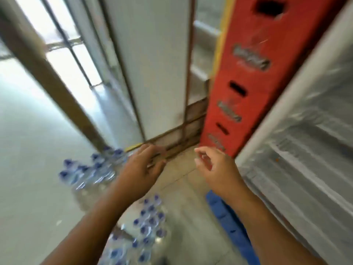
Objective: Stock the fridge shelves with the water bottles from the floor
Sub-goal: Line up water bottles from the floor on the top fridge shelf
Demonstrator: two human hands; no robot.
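The picture is motion-blurred. Two shrink-wrapped packs of clear water bottles with blue caps stand on the floor: one pack (89,171) at the left and another pack (143,230) near the bottom centre, under my left forearm. My left hand (139,169) hovers above the floor between the packs, fingers loosely spread, holding nothing. To its right my right hand (214,165) is raised with loosely curled fingers and is empty too. The open fridge (305,131) with its white frame and wire shelves fills the right side.
A tall stack of red drink crates (246,73) stands just left of the fridge frame. A white panel (152,64) rises behind the hands. A blue object (229,222) lies on the floor at the fridge's foot. A glass door with a brown frame (47,73) is at the left.
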